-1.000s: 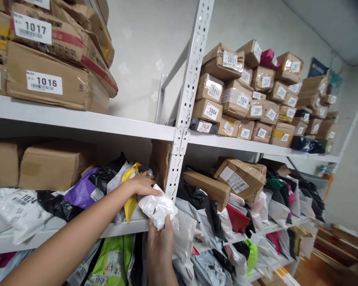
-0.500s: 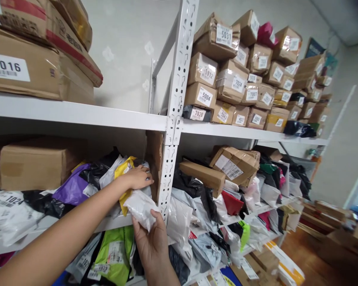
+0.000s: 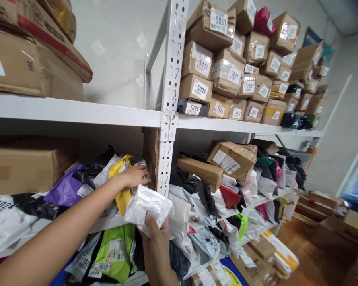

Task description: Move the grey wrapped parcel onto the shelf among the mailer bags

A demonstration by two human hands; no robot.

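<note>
My right hand (image 3: 156, 242) grips a small white plastic mailer (image 3: 150, 206) from below, thumb on its front face. The packet is held up in front of the middle shelf, close to the post. Behind and left of it, my left hand (image 3: 135, 175) reaches in and rests over the parcels, fingers apart and slightly bent. Beneath that wrist is a yellow mailer (image 3: 123, 198), partly covered by my forearm. A greyish packet (image 3: 141, 163) shows at the fingertips, mostly hidden. A white-grey mailer (image 3: 106, 172) and a purple mailer (image 3: 65, 186) lie further left.
A white perforated post (image 3: 165, 159) stands just right of my hands. Numbered cartons (image 3: 201, 89) are stacked on the upper right shelf. Soft mailers crowd the lower right shelves. A green mailer (image 3: 116, 250) sits on the shelf below. Cardboard boxes (image 3: 328, 238) stand on the floor at right.
My right hand has raised and turned the white mailer, so more of its flat face shows. The left hand stays over the parcels. The view has shifted slightly right.
</note>
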